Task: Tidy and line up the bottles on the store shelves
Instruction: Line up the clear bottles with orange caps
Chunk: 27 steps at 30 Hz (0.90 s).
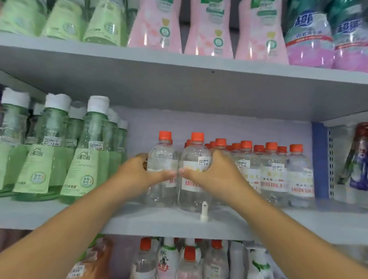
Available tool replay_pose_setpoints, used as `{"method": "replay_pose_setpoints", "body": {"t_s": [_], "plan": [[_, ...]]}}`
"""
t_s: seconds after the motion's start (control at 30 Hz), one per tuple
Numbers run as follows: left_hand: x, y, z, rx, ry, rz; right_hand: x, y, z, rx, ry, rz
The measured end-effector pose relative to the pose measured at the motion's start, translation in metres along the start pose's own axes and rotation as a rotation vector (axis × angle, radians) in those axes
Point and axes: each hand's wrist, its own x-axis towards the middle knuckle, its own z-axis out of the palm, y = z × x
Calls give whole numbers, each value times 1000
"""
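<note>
Two clear orange-capped bottles sit up front on the middle shelf (pixel 153 221) — bare gap left, toward the green bottles (pixel 82 155). Left hand (pixel 138 171) wraps the left bottle (pixel 162 157), right hand (pixel 211 172) wraps the right bottle (pixel 196 159) — thumbs nearly touching.

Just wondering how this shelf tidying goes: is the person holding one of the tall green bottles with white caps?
No, the left hand and right hand each grip a clear plastic orange-capped bottle.

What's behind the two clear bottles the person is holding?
Behind the two clear bottles in the hands, more orange caps show further bottles, then the pale back wall. The front bottles cover those bottles' bodies, so their number is unclear.
</note>
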Motion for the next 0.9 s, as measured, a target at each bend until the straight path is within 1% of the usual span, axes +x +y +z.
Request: {"method": "replay_pose_setpoints", "body": {"t_s": [0.07, 0.13, 0.2, 0.27, 0.33, 0.43, 0.53, 0.6, 0.67, 0.8, 0.9], "plan": [[1, -4, -1, -35, -8, -4, -1, -1, 6, -117, 43, -1], [0, -7, -1, -36, 4, -8, 4, -2, 8, -343, 150, -93], [1, -8, -2, -33, -16, -21, 13, -7, 6, -506, 211, -175], [3, -7, -4, -46, -63, -29, 22, -10, 3, -573, 185, -219], [7, -5, -13, -59, -164, -55, 32, -10, 1, -634, 142, -257], [16, 3, -32, 67, -287, -85, 46, -7, 3, -749, 108, -316], [26, 15, -42, 163, -295, -20, 56, -7, 7, -859, 118, -349], [28, 21, -43, 143, -270, 18, 59, -8, 7, -899, 112, -348], [30, 23, -42, 121, -289, 15, 62, -8, 2, -892, 89, -332], [34, 22, -36, 81, -322, -34, 72, -15, -19, -751, 21, -304], [39, 23, -31, 92, -299, -43, 80, -25, -29, -759, -15, -266]]}}
